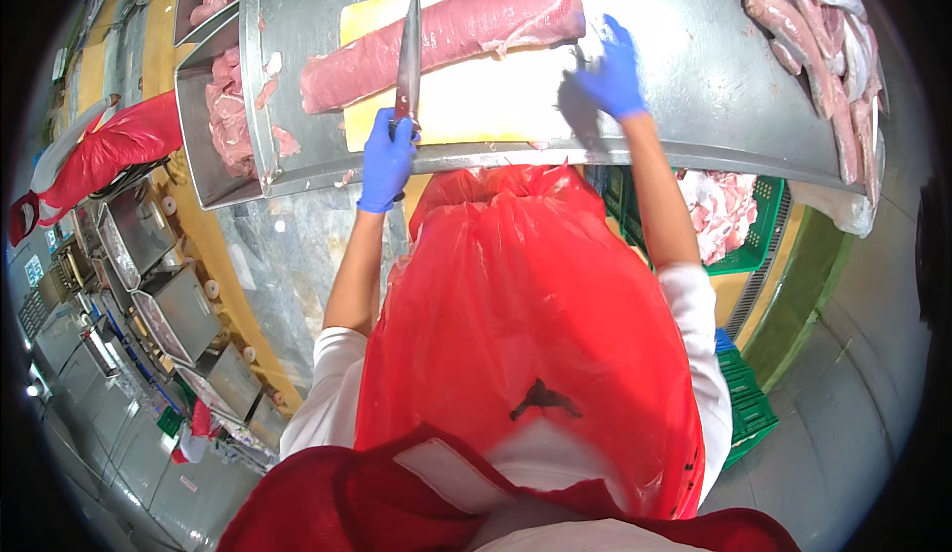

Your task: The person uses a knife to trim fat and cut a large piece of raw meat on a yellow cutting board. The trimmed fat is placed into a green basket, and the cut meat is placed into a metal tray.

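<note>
My left hand (388, 158), in a blue glove, grips the handle of a long knife (410, 51), its blade pointing away from me across a long pink piece of meat (486, 26). The meat lies diagonally on a yellow cutting board (466, 116), its left end reaching past the board onto the steel table (699, 66). My right hand (610, 76), also blue-gloved, is just right of the board and below the meat's right end, fingers apart and holding nothing, its dark shadow falling to its left.
Steel trays of meat pieces (228, 116) stand at left; more long cuts (823, 56) lie at right. Below the table's edge is a green crate of meat (724, 215), with another crate (744, 403) lower. A red-clad person (119, 155) and steel bins (178, 309) are at far left.
</note>
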### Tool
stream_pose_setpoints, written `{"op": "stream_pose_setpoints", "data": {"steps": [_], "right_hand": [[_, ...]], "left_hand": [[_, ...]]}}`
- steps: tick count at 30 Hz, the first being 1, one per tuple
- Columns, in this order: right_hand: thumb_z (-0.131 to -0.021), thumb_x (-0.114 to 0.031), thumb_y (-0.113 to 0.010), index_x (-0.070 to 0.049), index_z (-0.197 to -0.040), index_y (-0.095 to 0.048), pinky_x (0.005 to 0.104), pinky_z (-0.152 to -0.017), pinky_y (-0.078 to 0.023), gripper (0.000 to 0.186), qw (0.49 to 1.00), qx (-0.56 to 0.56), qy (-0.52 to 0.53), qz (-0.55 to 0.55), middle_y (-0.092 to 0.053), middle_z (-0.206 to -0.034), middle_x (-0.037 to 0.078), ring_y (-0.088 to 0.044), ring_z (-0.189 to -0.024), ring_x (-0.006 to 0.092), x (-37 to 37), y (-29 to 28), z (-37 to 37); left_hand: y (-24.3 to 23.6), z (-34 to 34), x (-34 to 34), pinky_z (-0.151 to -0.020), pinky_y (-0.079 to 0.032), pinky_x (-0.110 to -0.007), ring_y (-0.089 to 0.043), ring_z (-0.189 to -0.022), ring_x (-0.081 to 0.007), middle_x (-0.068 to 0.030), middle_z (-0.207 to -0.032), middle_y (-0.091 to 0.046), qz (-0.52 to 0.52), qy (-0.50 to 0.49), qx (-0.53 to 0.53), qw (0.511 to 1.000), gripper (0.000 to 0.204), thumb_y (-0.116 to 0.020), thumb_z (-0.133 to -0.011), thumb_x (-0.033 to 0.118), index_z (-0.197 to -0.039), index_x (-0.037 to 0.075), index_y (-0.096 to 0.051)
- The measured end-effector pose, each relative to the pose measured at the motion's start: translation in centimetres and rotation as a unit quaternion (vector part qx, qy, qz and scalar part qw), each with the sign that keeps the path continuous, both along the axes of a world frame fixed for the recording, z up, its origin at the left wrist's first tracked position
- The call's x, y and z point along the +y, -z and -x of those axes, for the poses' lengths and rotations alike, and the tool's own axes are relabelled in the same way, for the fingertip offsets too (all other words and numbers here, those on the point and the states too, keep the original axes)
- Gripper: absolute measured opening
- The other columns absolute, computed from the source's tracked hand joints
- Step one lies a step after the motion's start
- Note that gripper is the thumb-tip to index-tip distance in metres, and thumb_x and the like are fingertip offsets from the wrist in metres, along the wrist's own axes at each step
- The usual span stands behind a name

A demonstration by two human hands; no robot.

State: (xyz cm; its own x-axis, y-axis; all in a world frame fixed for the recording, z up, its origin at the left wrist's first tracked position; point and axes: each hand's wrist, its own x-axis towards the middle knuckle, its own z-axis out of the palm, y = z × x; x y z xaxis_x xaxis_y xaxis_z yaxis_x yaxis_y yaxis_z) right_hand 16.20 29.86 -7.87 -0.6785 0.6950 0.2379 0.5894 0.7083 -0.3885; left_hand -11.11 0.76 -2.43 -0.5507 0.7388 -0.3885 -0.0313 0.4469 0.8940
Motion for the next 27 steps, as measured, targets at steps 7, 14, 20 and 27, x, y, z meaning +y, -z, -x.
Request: {"op": "stream_pose_setpoints", "data": {"steps": [7, 14, 20, 27], "right_hand": [[-0.069, -0.024, -0.077, -0.014, -0.142, -0.052, 0.0417, -0.095, -0.051, 0.078, 0.944, -0.262, -0.156, 0.127, -0.066, -0.119, 0.021, -0.064, -0.111, 0.0365, 5.8, -3.9, 13.6], [-0.067, -0.020, -0.073, -0.002, -0.118, -0.067, 0.0329, -0.086, -0.053, 0.054, 0.836, -0.209, -0.222, 0.457, -0.072, -0.098, 0.011, -0.066, -0.090, 0.0225, 10.3, -0.4, 12.2], [-0.072, -0.018, -0.072, -0.001, -0.097, -0.072, 0.0276, -0.085, -0.051, 0.030, 0.757, -0.121, -0.175, 0.617, -0.069, -0.092, 0.006, -0.063, -0.088, 0.0142, 8.2, 1.4, 8.7], [-0.073, -0.019, -0.071, -0.001, -0.088, -0.071, 0.0260, -0.081, -0.050, 0.023, 0.755, -0.067, -0.214, 0.616, -0.069, -0.088, 0.006, -0.063, -0.080, 0.0145, 8.7, 2.7, 9.0]], "left_hand": [[1.1, -2.5, 0.0, -0.067, -0.047, -0.025, -0.058, -0.074, -0.0089, -0.0049, -0.085, -0.064, -0.050, 0.000, -0.055, 0.997, 0.017, -0.054, -0.102, 0.017, -0.111, 0.002, -0.054], [2.4, -6.2, 3.7, -0.056, -0.045, -0.022, -0.054, -0.064, -0.0072, -0.0049, -0.086, -0.062, -0.059, -0.085, -0.158, 0.982, 0.021, -0.054, -0.101, 0.017, -0.118, 0.004, -0.053], [3.2, -8.1, 8.0, -0.064, -0.053, -0.035, -0.067, -0.070, -0.0199, -0.0128, -0.081, -0.066, -0.011, -0.088, -0.029, 0.996, 0.024, -0.054, -0.099, 0.021, -0.110, 0.000, -0.056], [1.7, -6.9, 9.1, -0.058, -0.048, -0.030, -0.059, -0.061, -0.0130, -0.0070, -0.072, -0.061, 0.103, -0.023, 0.153, 0.983, 0.023, -0.057, -0.097, 0.024, -0.107, 0.003, -0.057]]}}
